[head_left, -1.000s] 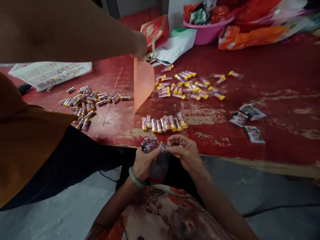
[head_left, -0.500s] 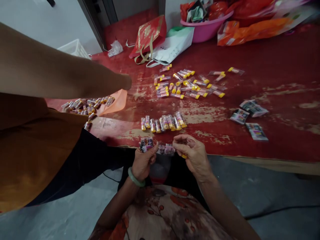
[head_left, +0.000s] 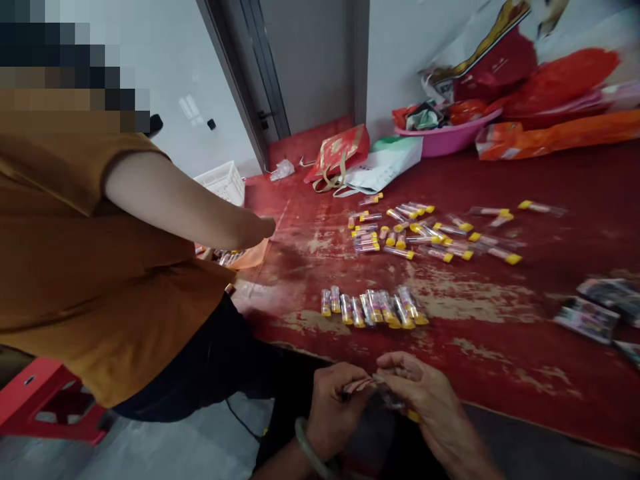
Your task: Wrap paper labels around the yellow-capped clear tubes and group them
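My left hand (head_left: 336, 403), with a green bangle at the wrist, is closed on small printed packets (head_left: 361, 385) at the table's front edge. Beside it, my right hand (head_left: 425, 393) grips a clear tube with a yellow cap (head_left: 413, 415), its open end close to the packets. Just beyond my hands lies a row of filled tubes (head_left: 373, 307). Farther back, many yellow-capped tubes (head_left: 430, 233) are scattered on the red table (head_left: 310, 267). Flat packets (head_left: 587, 319) lie at the right.
At the left a person in an orange-brown shirt (head_left: 165, 320) reaches over an orange bag (head_left: 255, 255). Along the back are a white crate (head_left: 225, 185), a red bag (head_left: 345, 150), a white bag (head_left: 387, 167) and a pink basin (head_left: 450, 139). A red stool (head_left: 50, 400) stands lower left.
The view has tilted up and swung left, so more of the person and wall shows. My hands have come closer together, and the packets in my left hand are turned edge-on.
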